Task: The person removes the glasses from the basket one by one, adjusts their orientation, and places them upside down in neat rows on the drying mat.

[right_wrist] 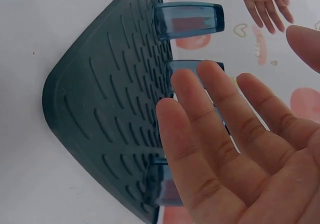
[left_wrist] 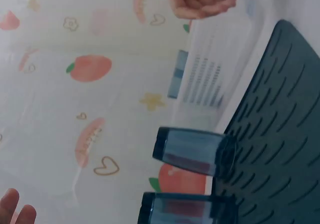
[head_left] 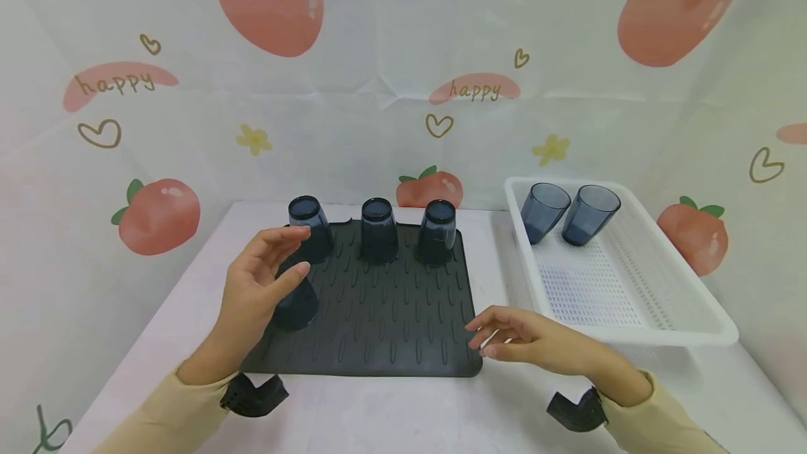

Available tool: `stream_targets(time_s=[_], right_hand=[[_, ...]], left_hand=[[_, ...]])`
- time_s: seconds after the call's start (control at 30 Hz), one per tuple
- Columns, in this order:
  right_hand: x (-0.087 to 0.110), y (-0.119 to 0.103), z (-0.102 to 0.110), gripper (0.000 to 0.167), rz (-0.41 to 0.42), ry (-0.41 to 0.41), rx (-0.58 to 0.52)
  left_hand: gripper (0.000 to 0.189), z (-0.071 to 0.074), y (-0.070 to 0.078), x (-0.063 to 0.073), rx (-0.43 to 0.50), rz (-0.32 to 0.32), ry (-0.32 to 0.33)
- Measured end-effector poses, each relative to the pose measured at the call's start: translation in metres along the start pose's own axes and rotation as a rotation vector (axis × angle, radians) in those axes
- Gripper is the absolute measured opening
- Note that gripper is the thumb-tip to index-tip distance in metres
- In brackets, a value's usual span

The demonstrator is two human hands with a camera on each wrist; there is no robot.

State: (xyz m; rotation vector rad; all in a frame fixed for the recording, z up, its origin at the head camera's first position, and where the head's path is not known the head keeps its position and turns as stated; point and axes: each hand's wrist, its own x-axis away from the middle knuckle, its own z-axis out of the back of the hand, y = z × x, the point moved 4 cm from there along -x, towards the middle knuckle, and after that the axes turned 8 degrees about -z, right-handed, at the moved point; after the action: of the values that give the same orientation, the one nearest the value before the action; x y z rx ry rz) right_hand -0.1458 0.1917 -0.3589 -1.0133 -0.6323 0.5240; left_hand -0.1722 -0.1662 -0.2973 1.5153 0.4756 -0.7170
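On a black ribbed mat [head_left: 391, 314], blue tinted glasses stand upside down. Along the back edge are a left glass [head_left: 323, 238], a middle glass [head_left: 379, 232] and a right glass [head_left: 437, 233]; another glass [head_left: 299, 308] stands nearer the front at the left. My left hand [head_left: 255, 286] is in front of that nearer glass and partly hides it, fingers and thumb spread with nothing gripped; whether it touches the glass I cannot tell. Over the mat's right edge hovers my right hand [head_left: 536, 342], fingers loosely extended and holding nothing, its palm showing in the right wrist view [right_wrist: 250, 159].
At the right stands a white perforated basket [head_left: 684, 300]. Two blue glasses, one at left [head_left: 543, 210] and one at right [head_left: 589, 214], lean mouth up at its back end. A white cloth [head_left: 353, 139] printed with fruit and hearts hangs behind the white table [head_left: 391, 415].
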Motion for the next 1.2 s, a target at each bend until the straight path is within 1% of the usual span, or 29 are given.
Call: stream_targets(time_s=[0.1, 0.2, 0.3, 0.6, 0.83, 1.03, 1.2], right_hand=[[0.000, 0.001, -0.001, 0.034, -0.002, -0.005, -0.002], [0.000, 0.001, -0.001, 0.034, -0.002, -0.009, -0.009], [0.000, 0.002, -0.001, 0.033, 0.000, -0.013, -0.017], [0.000, 0.003, -0.002, 0.032, -0.007, -0.013, -0.024], [-0.002, 0.004, -0.002, 0.032, -0.020, -0.010, -0.013], [-0.003, 0.004, -0.002, 0.031, -0.018, -0.008, -0.009], [-0.004, 0.003, -0.003, 0.031, -0.024, -0.010, -0.010]], left_hand=[[0.042, -0.009, -0.002, 0.003, -0.001, 0.002, -0.027], [0.042, -0.018, -0.005, 0.007, 0.001, 0.023, -0.058], [0.040, -0.026, -0.010, 0.011, 0.001, 0.049, -0.106], [0.036, -0.048, -0.029, 0.024, -0.036, 0.120, -0.333], [0.039, -0.066, -0.045, 0.039, -0.045, 0.256, -0.462], [0.039, -0.080, -0.052, 0.047, -0.030, 0.318, -0.548], [0.039, -0.091, -0.059, 0.054, -0.012, 0.404, -0.605]])
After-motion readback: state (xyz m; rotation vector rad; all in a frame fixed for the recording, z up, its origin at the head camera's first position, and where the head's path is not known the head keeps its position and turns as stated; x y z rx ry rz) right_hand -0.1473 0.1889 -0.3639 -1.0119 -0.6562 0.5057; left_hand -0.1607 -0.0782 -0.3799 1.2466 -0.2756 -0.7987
